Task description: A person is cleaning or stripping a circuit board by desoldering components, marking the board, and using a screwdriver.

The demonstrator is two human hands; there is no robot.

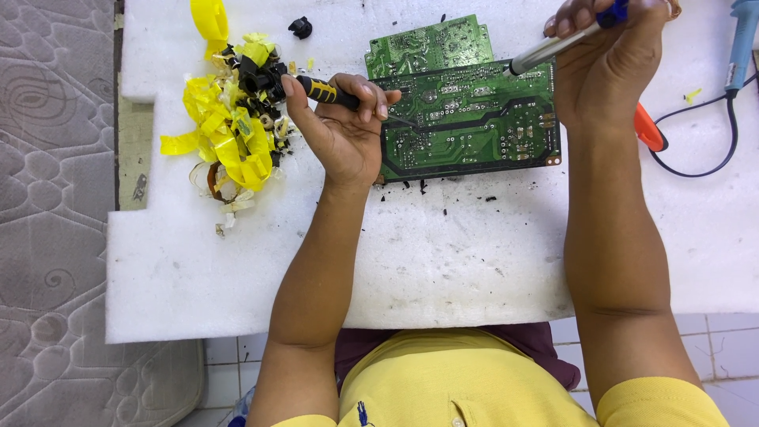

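A large green circuit board (466,126) lies solder side up on a white foam sheet (443,253). A smaller green board (427,43) lies just behind it. My left hand (344,130) rests on the large board's left edge and grips a small tool with a black and yellow handle (326,92), its thin tip touching the board. My right hand (609,59) is at the board's far right corner and holds a soldering iron with a silver shaft (545,54) and blue handle, the tip meeting the board's upper edge.
A heap of yellow tape scraps and black parts (233,119) lies left of the boards. A small black piece (300,28) sits behind it. An orange-handled tool (650,128), a black cable (715,130) and a light blue tool (743,39) lie at the right. A grey mattress (55,213) borders the foam.
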